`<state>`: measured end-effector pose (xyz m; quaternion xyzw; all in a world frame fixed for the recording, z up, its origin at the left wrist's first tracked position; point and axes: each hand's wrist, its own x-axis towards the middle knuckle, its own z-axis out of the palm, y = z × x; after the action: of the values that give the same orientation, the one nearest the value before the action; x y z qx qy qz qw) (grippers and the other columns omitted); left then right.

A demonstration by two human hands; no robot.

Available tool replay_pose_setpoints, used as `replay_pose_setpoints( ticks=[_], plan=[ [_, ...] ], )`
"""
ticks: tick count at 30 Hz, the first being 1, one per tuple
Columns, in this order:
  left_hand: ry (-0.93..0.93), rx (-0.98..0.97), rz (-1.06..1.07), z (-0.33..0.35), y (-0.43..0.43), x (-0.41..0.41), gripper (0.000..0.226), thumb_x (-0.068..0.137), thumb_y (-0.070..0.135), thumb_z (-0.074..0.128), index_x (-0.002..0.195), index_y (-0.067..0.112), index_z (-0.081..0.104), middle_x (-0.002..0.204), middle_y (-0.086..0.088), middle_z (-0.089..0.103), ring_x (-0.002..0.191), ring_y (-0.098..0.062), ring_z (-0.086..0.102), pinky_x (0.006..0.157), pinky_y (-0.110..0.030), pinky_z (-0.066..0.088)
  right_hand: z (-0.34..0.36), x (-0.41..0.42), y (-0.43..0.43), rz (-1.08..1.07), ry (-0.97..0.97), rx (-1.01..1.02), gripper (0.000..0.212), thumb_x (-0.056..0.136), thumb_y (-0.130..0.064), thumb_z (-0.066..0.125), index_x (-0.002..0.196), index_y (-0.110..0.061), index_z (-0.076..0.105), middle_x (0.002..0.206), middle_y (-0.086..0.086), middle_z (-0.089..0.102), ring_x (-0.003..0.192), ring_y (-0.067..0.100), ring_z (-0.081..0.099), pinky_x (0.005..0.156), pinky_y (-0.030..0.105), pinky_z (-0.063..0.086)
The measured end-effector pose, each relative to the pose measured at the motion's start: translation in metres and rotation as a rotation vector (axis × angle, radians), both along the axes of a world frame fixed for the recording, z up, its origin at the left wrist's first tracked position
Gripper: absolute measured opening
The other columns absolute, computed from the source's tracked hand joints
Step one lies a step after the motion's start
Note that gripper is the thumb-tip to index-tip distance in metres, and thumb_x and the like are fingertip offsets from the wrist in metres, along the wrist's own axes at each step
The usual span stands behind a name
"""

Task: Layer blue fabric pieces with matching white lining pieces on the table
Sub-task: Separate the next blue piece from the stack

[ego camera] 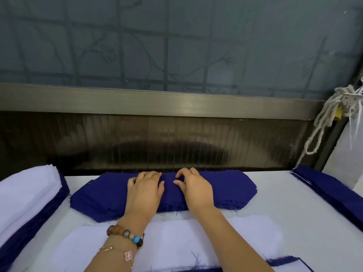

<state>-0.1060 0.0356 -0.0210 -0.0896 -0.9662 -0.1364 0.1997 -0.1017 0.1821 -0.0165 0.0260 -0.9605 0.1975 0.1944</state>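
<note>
Hands on blue fabric stack (231,187), far table (284,193) edge.
L hand (144,191) grip released, flat; R hand (196,190) curled, hold cannot tell.

blue fabric stack (225,185): matt cloth, frayed edges; white lining (245,236) smooth and matt; the rail (157,103) behind is brushed metal.

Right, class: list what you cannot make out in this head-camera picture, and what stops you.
Head view throughout:
Piece count in the middle blue stack: layers too thin; left hand and right hand cover its middle.
White-topped pile: cut by the left edge.
Right blue stack: cut by the right edge.
Nearest pile: cut by the bottom edge.
Whether the right hand pinches a piece: curled fingertips hide it.
</note>
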Motion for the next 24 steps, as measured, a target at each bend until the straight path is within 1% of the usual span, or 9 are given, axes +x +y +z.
replay_pose_setpoints(
  ticks=[4, 6, 10, 12, 15, 17, 21, 24],
  plan=[
    [0.016, 0.04, -0.011, 0.0021, -0.0014, 0.0007, 0.035, 0.1, 0.037, 0.04, 0.134, 0.032, 0.049, 0.133, 0.016, 0.051, 0.125, -0.005, 0.04, 0.105, -0.029, 0.029, 0.0011, 0.0004, -0.0008, -0.007, -0.009, 0.007, 0.02, 0.096, -0.044, 0.049, 0.108, -0.028, 0.053, 0.11, -0.006, 0.052, 0.085, 0.013, 0.058, 0.064, 0.022, 0.039],
    [0.018, 0.056, -0.01, 0.0033, -0.0018, 0.0017, 0.029, 0.099, 0.038, 0.044, 0.126, 0.035, 0.051, 0.126, 0.016, 0.054, 0.118, -0.006, 0.044, 0.101, -0.029, 0.032, 0.0014, 0.0003, -0.0012, -0.011, -0.009, 0.016, 0.017, 0.097, -0.042, 0.048, 0.104, -0.027, 0.053, 0.108, -0.005, 0.053, 0.082, 0.013, 0.057, 0.063, 0.023, 0.04],
    [0.018, 0.053, -0.015, 0.0051, -0.0014, 0.0043, 0.01, 0.096, 0.044, 0.045, 0.103, 0.037, 0.045, 0.109, 0.016, 0.052, 0.104, -0.008, 0.045, 0.093, -0.03, 0.035, 0.003, 0.0, -0.0023, -0.02, -0.022, 0.037, 0.016, 0.098, -0.039, 0.048, 0.102, -0.025, 0.054, 0.107, -0.004, 0.053, 0.08, 0.013, 0.056, 0.065, 0.025, 0.044],
    [0.016, 0.051, -0.025, 0.0054, -0.0014, 0.005, 0.009, 0.097, 0.045, 0.043, 0.096, 0.037, 0.042, 0.105, 0.015, 0.051, 0.1, -0.008, 0.044, 0.091, -0.03, 0.035, 0.0036, -0.0001, -0.0028, -0.023, -0.034, 0.054, 0.017, 0.098, -0.038, 0.047, 0.103, -0.023, 0.055, 0.108, -0.003, 0.053, 0.081, 0.014, 0.056, 0.067, 0.026, 0.047],
    [0.019, 0.051, -0.048, 0.0052, -0.0015, 0.0035, 0.012, 0.101, 0.04, 0.034, 0.1, 0.036, 0.046, 0.106, 0.017, 0.054, 0.103, -0.007, 0.045, 0.092, -0.03, 0.033, 0.0047, -0.0005, -0.0047, -0.004, -0.04, 0.133, 0.017, 0.1, -0.033, 0.046, 0.105, -0.018, 0.054, 0.113, 0.001, 0.05, 0.081, 0.015, 0.052, 0.064, 0.026, 0.041],
    [0.0, 0.076, -0.074, 0.0054, -0.0016, 0.0031, 0.016, 0.103, 0.035, 0.032, 0.101, 0.036, 0.048, 0.106, 0.018, 0.057, 0.106, -0.006, 0.046, 0.095, -0.031, 0.03, 0.0058, -0.0007, -0.0055, 0.011, -0.032, 0.181, 0.019, 0.101, -0.03, 0.044, 0.108, -0.015, 0.053, 0.115, 0.004, 0.049, 0.084, 0.017, 0.053, 0.064, 0.027, 0.04],
    [-0.015, 0.082, -0.085, 0.0066, -0.0016, 0.0037, 0.011, 0.102, 0.033, 0.036, 0.099, 0.036, 0.047, 0.104, 0.019, 0.055, 0.107, -0.006, 0.046, 0.099, -0.033, 0.028, 0.0063, -0.0006, -0.0056, 0.024, -0.034, 0.218, 0.021, 0.102, -0.029, 0.042, 0.109, -0.013, 0.051, 0.117, 0.005, 0.047, 0.091, 0.02, 0.055, 0.066, 0.029, 0.043],
    [-0.013, 0.065, -0.077, 0.007, -0.0012, 0.0032, 0.006, 0.1, 0.033, 0.041, 0.097, 0.037, 0.044, 0.104, 0.018, 0.05, 0.107, -0.007, 0.045, 0.102, -0.034, 0.028, 0.0054, -0.0013, -0.005, 0.016, -0.034, 0.208, 0.021, 0.102, -0.03, 0.043, 0.111, -0.013, 0.052, 0.118, 0.005, 0.047, 0.091, 0.02, 0.055, 0.065, 0.028, 0.042]
  ],
)
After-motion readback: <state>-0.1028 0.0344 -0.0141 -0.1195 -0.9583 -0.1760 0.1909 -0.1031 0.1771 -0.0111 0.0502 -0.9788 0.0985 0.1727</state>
